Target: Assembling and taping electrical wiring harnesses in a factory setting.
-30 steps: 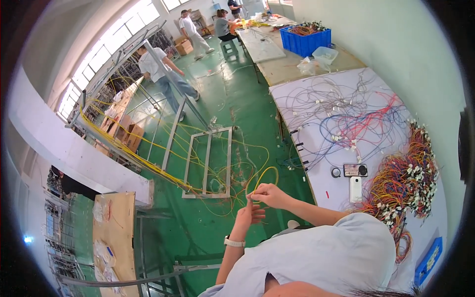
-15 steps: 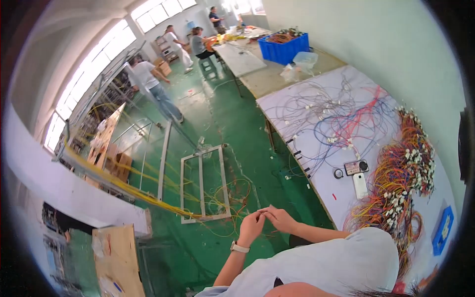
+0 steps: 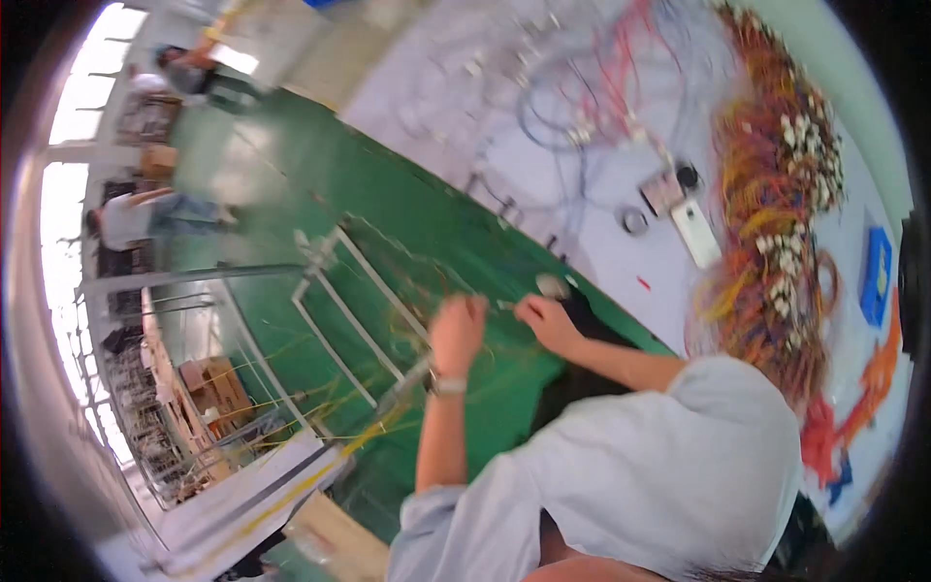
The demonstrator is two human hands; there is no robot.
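My left hand (image 3: 458, 333), with a watch on the wrist, is held out over the green floor, its fingers closed together. A short gap to its right, my right hand (image 3: 549, 324) is closed in a pinch. A tiny whitish piece (image 3: 504, 305) shows between the two hands, close to the right fingertips; blur hides what it is. Thin yellow wires (image 3: 402, 320) run behind my left hand, near a grey metal frame (image 3: 335, 339). Whatever my left fingers hold is too small and smeared to make out.
On the white table (image 3: 592, 233) at right lie a large bundle of coloured wires (image 3: 766, 184) with white connectors, loose wires, a white phone (image 3: 695, 234), a black tape roll (image 3: 633, 221) and a blue tray (image 3: 877, 276). Cardboard boxes (image 3: 215, 393) and other people are at left.
The view has turned and everything sits rotated in it. My hands, whose fingertips met before, are now apart, with a small whitish piece visible between them.
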